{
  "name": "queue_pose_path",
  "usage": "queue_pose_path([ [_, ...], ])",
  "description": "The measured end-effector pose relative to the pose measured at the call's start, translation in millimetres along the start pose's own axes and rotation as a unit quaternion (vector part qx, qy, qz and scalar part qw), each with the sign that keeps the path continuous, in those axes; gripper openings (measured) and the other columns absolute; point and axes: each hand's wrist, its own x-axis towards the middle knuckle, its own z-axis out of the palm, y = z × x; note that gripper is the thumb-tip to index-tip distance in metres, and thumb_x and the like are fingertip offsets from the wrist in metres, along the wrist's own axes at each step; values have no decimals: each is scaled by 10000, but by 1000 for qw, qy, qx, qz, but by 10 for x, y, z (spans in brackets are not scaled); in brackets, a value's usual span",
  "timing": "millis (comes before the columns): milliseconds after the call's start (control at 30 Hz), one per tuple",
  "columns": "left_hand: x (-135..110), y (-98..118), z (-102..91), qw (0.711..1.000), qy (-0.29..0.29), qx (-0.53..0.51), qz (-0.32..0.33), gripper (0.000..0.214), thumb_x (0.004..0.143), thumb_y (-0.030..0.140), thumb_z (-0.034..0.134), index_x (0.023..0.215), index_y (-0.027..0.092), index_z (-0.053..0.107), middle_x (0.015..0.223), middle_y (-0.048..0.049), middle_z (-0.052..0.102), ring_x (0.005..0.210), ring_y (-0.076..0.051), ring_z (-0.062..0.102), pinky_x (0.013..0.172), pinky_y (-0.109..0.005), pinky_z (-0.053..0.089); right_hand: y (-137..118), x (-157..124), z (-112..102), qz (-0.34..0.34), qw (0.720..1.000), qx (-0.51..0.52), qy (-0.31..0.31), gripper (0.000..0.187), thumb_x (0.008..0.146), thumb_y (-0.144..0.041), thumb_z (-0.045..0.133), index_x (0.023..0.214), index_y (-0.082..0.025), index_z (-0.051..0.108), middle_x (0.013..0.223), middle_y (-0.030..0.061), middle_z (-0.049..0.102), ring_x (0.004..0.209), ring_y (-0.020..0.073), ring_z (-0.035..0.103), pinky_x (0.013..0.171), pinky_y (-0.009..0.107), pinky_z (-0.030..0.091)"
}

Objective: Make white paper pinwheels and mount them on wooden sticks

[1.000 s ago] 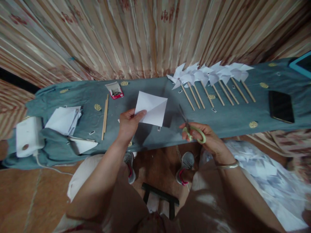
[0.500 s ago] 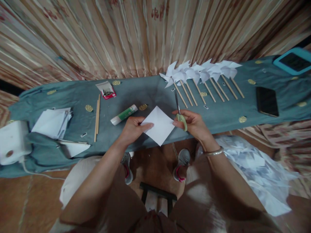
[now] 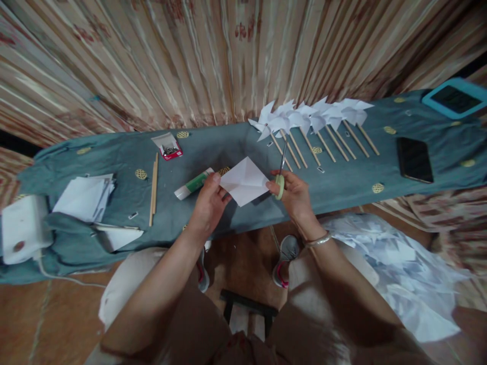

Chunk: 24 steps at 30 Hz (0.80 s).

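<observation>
A white square of paper (image 3: pixel 245 182) with crossing creases is held up over the table's front edge. My left hand (image 3: pixel 210 205) pinches its left corner. At the opposite corner, my right hand (image 3: pixel 294 195) holds scissors (image 3: pixel 280 185) with light green handles, blades pointing away from me. The right fingertips also appear to touch the paper. Left of the paper lies a green and white glue stick (image 3: pixel 195 183). Behind the scissors, several white paper pinwheels (image 3: pixel 310 117) on wooden sticks lie in a row.
On the left are wooden sticks (image 3: pixel 153 190), a small red box (image 3: pixel 168 147) of metal pieces, stacked paper (image 3: pixel 81 197) and a white device (image 3: pixel 25 230). A black phone (image 3: pixel 414 159) and blue-framed device (image 3: pixel 454 99) lie right. A plastic bag (image 3: pixel 395 263) of paper scraps hangs below.
The paper has turned and tilted, showing its creases more clearly. My left hand has shifted its hold to the left corner. The scissors have swung more upright in my right hand.
</observation>
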Motion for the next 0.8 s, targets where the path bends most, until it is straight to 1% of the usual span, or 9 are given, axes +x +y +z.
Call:
queue_pose_path([
  [100,-7,1,9,1000,12,-13,4,465,663,567,795,956,251,621,1103,-24,718,1105,-226,650,947,-342,487,-3,31,38,-15,1000,3,22,484,530,-385,882,917,-212,649,687,-53,615,622,108,552,560,244,411],
  [167,-35,-47,50,1000,8,2,-6,513,652,555,809,1028,251,636,1140,-36,715,1102,-222,648,926,-330,489,-15,51,74,-18,999,8,32,478,540,-386,875,918,-212,640,688,-58,608,619,103,545,579,245,422],
  [233,-76,-133,120,999,6,32,-12,594,592,484,870,1088,240,652,1129,-41,724,1062,-218,660,902,-323,495,-26,66,129,-17,999,16,43,477,532,-375,876,912,-211,639,679,-64,601,610,100,537,584,246,424],
  [300,-110,-223,197,998,-2,70,-5,608,506,385,924,1033,200,685,1051,-53,746,989,-218,678,909,-332,502,-28,69,205,-19,998,22,53,469,520,-361,876,898,-209,644,663,-72,593,595,96,525,572,243,413],
  [400,-106,-287,275,995,13,95,-4,466,543,397,900,896,157,714,946,-72,757,917,-216,689,871,-329,516,-6,46,335,-28,998,27,51,435,536,-362,863,885,-211,650,653,-77,594,596,96,520,568,238,409],
  [500,-45,-242,278,994,80,69,22,389,577,388,870,851,165,707,901,-52,752,854,-198,689,796,-308,528,32,5,445,-28,999,33,24,407,584,-370,838,910,-211,653,672,-72,613,626,103,535,593,239,423],
  [567,-3,-183,251,992,108,47,39,360,576,349,863,845,179,695,911,-41,749,858,-196,686,763,-297,534,53,-21,495,-25,999,31,5,406,599,-368,830,927,-207,654,679,-70,618,624,102,531,590,238,417],
  [667,30,-109,198,990,129,40,50,345,572,336,854,829,181,683,924,-47,746,853,-199,682,712,-286,541,68,-57,543,-15,1000,26,-9,426,586,-370,840,932,-204,656,696,-62,634,624,105,535,587,241,417],
  [800,37,-63,124,986,143,71,54,376,572,342,850,865,167,693,939,-68,749,841,-205,684,671,-278,540,75,-106,575,-2,999,22,-29,444,572,-394,858,926,-213,661,728,-46,660,639,114,555,608,253,445],
])
